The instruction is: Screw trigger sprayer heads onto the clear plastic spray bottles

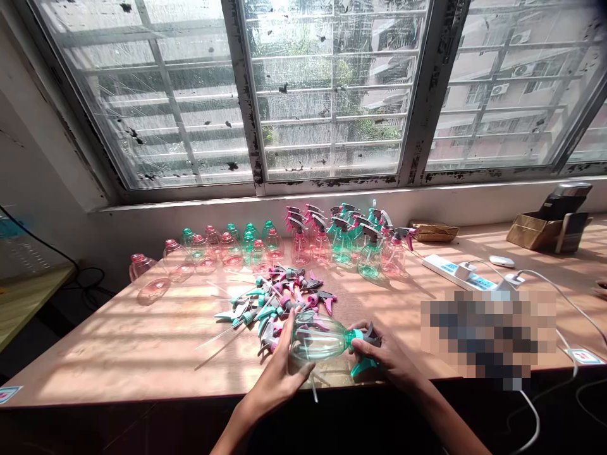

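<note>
A clear green spray bottle [321, 337] lies sideways between my hands near the table's front edge. My left hand [279, 373] cups the bottle's base, fingers wrapped round it. My right hand [384, 355] is closed on the teal and grey trigger head [366, 351] at the bottle's neck. A loose pile of teal and pink trigger heads [279, 300] with dip tubes lies just beyond the bottle.
Headless pink and green bottles [227, 248] stand at the back left, some tipped over. Bottles fitted with trigger heads [351, 243] stand at the back centre. A white power strip [455, 270] with cables, a brown box [533, 230] and a pixelated patch lie to the right on the wooden table [118, 341].
</note>
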`<state>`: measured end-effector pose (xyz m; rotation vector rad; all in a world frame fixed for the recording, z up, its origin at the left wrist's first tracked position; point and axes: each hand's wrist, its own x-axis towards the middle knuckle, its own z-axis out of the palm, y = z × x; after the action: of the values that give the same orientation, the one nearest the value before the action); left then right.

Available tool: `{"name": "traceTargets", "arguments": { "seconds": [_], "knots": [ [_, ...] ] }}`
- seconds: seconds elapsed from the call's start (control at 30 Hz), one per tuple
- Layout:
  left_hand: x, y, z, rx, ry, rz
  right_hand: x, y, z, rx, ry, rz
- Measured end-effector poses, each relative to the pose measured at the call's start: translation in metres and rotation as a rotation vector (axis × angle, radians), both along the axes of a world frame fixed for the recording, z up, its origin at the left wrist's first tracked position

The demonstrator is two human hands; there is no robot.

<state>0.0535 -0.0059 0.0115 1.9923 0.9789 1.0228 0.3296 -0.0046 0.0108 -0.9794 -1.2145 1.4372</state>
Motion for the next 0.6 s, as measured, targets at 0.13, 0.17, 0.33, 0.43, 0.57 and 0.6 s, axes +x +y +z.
{"name": "traceTargets", "arguments": {
  "seconds": [0.13, 0.17, 0.33, 0.43, 0.57, 0.6],
  "knots": [
    [0.0005, -0.0024, 0.0038, -0.067, -0.018, 0.016, -0.0009, -0.0008, 0.0019, -0.014, 0.008, -0.008],
    [0.0004, -0.0020, 0.0036, -0.068, -0.031, 0.012, -0.0011, -0.0010, 0.0021, -0.017, 0.017, -0.012],
    [0.0000, 0.0025, -0.0024, -0.010, -0.052, -0.010, -0.0008, -0.0009, 0.0008, -0.018, 0.067, -0.032],
    [0.0011, 0.0019, -0.0030, -0.003, -0.076, -0.017, -0.0009, -0.0007, -0.0006, -0.013, 0.066, -0.041],
    [0.0026, -0.0028, 0.0018, -0.070, -0.060, 0.011, -0.0016, -0.0005, -0.0004, 0.011, 0.002, -0.020],
    [0.0027, -0.0034, 0.0027, -0.078, -0.054, 0.017, -0.0018, -0.0006, 0.0002, 0.016, -0.013, -0.012]
  ]
}}
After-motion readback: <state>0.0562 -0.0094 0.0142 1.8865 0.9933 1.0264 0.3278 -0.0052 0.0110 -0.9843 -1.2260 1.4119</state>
